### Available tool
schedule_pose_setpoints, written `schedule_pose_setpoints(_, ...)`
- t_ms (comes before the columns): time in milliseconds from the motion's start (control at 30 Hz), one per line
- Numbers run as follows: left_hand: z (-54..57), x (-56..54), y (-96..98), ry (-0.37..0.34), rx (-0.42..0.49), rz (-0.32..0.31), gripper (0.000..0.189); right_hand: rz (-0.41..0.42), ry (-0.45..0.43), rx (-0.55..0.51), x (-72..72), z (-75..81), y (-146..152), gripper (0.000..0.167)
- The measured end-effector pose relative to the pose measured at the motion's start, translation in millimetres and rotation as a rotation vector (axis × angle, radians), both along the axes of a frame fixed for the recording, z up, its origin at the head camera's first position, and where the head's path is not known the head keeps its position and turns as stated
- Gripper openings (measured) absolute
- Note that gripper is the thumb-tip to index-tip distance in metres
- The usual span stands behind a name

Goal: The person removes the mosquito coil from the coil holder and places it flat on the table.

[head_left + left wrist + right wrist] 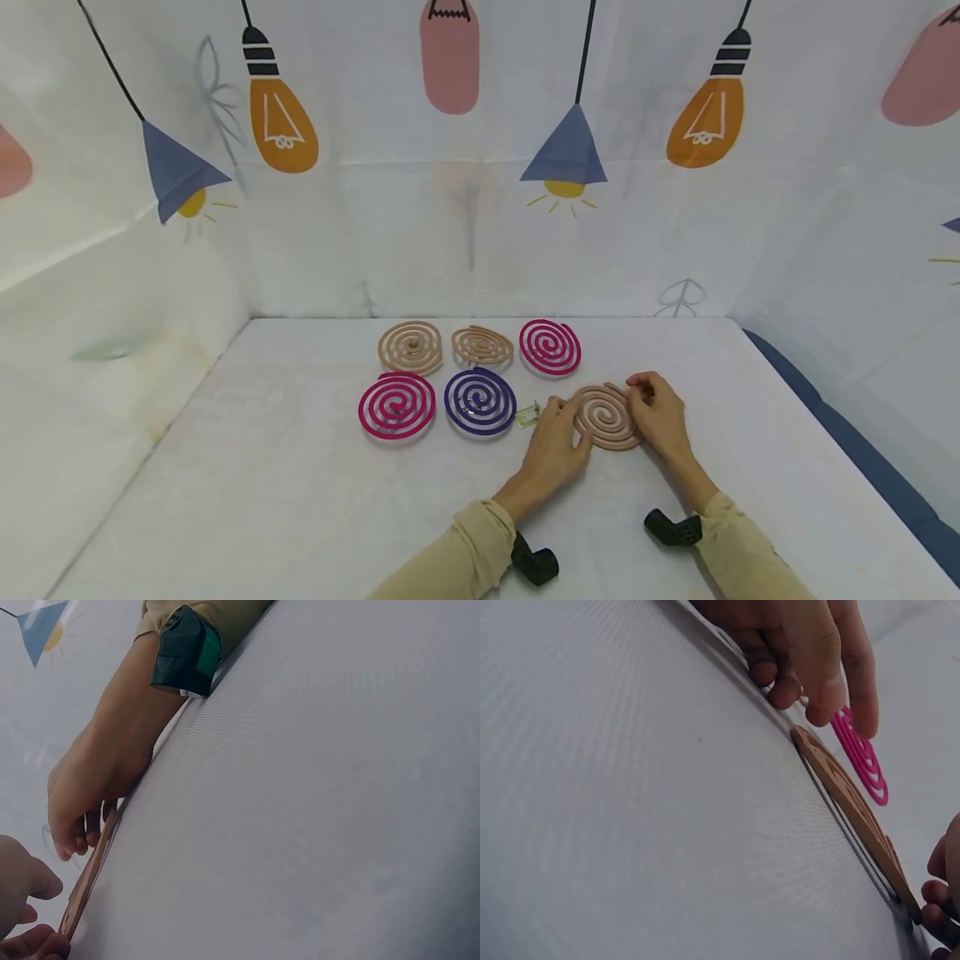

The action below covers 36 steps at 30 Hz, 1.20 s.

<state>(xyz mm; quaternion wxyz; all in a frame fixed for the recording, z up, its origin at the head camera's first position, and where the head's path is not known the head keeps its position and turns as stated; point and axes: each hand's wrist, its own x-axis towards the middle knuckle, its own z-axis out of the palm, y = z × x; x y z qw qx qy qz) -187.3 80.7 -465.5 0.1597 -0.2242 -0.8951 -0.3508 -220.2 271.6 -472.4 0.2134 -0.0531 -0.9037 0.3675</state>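
Note:
A brown spiral mosquito coil (606,417) lies almost flat between both hands, low over the white table. At its right edge, my right hand (658,412) pinches the rim with curled fingers. On the other side, my left hand (555,446) has its thumb and fingers spread around the left edge; in the right wrist view those left fingers (802,660) hang loosely beside the coil (855,814). The left wrist view has the right hand (97,772) at the coil's far end, and part of the left hand (22,881) by the near end.
A small metal stand (528,415) lies just left of the left hand. Further left are a blue coil (480,402) and a pink coil (397,406). Behind them are two tan coils (410,347) and another pink coil (550,347). A patterned cloth wall (472,242) rises behind the table.

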Motion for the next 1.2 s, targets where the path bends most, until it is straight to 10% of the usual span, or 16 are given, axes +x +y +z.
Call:
schedule_pose_setpoints(433, 16.9, -14.2, -6.9, -0.136, 0.092, -0.090, 0.035, 0.026, 0.019, -0.125, -4.7, 16.5, -5, 0.018)
schedule_pose_setpoints(833, 33.6, -35.3, -26.1, -0.101, 0.159, -0.271, 0.028, 0.131, 0.016, -0.176, -25.3, 22.6, -20, 0.019)
schedule_pose_setpoints(1200, 51.9, -68.1, -43.0, -0.096, 0.201, -0.235, 0.026, 0.313, -0.041, -0.204, -42.2, 36.2, -21, 0.033)
